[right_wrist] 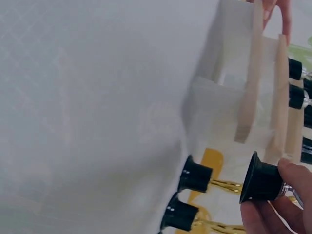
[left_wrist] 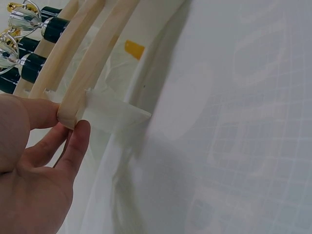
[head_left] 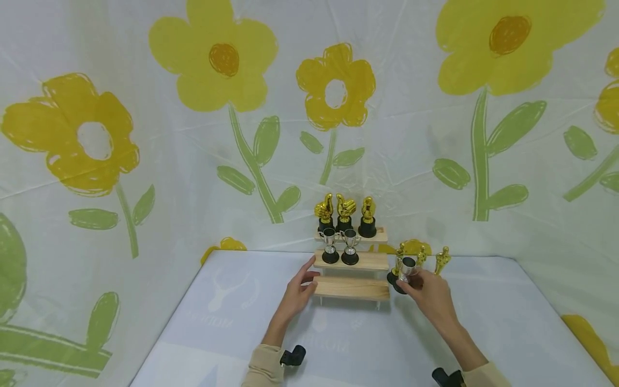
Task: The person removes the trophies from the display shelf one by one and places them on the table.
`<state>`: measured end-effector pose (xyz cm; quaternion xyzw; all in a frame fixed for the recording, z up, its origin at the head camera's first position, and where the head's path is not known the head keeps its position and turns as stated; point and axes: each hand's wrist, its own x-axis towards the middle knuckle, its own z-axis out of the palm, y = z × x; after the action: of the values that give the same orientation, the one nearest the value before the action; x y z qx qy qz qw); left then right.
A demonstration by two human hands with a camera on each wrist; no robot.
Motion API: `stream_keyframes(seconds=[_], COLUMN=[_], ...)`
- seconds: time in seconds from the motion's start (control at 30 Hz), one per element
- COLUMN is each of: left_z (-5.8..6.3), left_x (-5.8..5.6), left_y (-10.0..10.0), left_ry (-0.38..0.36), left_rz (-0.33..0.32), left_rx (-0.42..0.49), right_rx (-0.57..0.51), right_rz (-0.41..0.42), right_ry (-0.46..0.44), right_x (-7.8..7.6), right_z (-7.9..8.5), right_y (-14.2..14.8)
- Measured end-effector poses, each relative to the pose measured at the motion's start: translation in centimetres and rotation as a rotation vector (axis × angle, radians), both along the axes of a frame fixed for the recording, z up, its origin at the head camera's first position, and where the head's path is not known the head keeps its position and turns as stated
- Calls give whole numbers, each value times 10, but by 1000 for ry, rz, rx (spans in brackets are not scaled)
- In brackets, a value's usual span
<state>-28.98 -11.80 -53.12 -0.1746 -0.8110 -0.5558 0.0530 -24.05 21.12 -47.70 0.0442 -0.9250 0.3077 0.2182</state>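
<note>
My right hand (head_left: 430, 298) grips a small silver trophy cup (head_left: 408, 264) with a black base (right_wrist: 265, 180), to the right of a three-tier wooden display shelf (head_left: 353, 289). In the right wrist view, the base is clear of the table, held between thumb and fingers. At the shelf's left end, my left hand (head_left: 294, 296) pinches the lowest plank (left_wrist: 80, 92) between thumb and fingers. Two similar silver cups (head_left: 350, 248) stand on the middle tier. Along the top tier are two gold thumbs-up trophies (head_left: 345, 208) and another gold trophy (head_left: 367, 210).
Several gold figure trophies (head_left: 442, 261) with black bases (right_wrist: 179, 214) stand on the table right of the shelf, partly hidden behind my right hand. A white cloth (head_left: 232, 322) covers the table. Behind it hangs a flower-print curtain (head_left: 396, 134).
</note>
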Motion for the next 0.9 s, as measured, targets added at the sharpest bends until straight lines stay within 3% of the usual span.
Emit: stream_keyframes(seconds=[0.4,0.7,0.9], left_z=[-3,-2,-1], left_x=[-2,-1,-1], left_y=[-2,-2,-3], left_ry=[-29,-3,-13], left_rz=[-3,-21,-12], left_rx=[9,56,5], right_rx=[-22,-30,-31], right_rz=[9,29,30], right_ry=[-96,-167,-213], right_x=[-10,-20,-24], right_z=[-27,-38,-42], right_y=[8,7,7])
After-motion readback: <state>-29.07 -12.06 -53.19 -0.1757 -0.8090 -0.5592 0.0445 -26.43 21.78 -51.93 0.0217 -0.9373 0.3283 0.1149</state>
